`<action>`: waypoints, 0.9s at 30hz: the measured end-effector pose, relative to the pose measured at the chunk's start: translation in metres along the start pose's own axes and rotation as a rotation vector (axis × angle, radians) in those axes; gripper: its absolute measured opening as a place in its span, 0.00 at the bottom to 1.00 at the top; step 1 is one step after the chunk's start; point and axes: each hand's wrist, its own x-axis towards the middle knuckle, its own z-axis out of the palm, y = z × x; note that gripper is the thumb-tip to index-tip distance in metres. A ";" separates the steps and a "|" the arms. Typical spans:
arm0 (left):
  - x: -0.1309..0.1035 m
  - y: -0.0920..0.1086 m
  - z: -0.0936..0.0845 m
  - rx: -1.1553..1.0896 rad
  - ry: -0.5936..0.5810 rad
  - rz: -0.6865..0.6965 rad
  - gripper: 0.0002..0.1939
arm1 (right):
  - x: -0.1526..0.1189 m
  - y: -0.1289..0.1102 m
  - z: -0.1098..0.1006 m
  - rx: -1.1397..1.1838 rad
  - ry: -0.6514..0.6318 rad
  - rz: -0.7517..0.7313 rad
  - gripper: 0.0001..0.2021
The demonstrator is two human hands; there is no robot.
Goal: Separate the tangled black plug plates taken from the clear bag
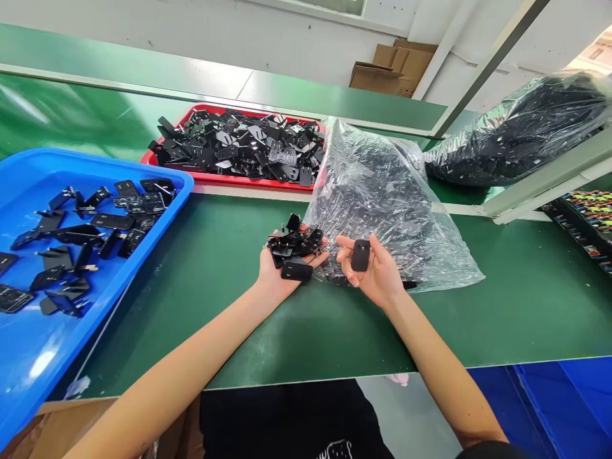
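My left hand [280, 271] is palm up with its fingers under a pile of black plastic parts [294, 245]. Just right of it, my right hand [377, 274] holds one flat black part [360, 255] with rounded corners between its fingers. Behind both hands lies a clear plastic bag [382, 197] filled with dark parts. A red tray [229, 181] heaped with similar black parts stands behind my left hand. The blue tray [157, 248] at the left holds several loose black parts.
The green table [306, 338] lies under my forearms. A second filled bag [521, 134] rests at the back right beside a metal post [492, 54]. Colourful items in a black tray [568, 233] are at the far right. Cardboard boxes [406, 64] stand behind.
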 end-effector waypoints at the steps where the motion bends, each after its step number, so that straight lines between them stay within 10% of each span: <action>1: 0.000 0.000 0.000 0.001 0.003 0.001 0.22 | 0.000 0.000 0.001 0.000 0.008 -0.007 0.25; 17: 0.002 -0.001 -0.003 -0.017 -0.016 0.004 0.21 | 0.000 0.013 -0.001 -0.135 -0.048 -0.043 0.08; 27: 0.000 0.000 -0.001 -0.053 -0.010 -0.004 0.22 | -0.003 0.004 0.004 0.136 -0.130 -0.011 0.29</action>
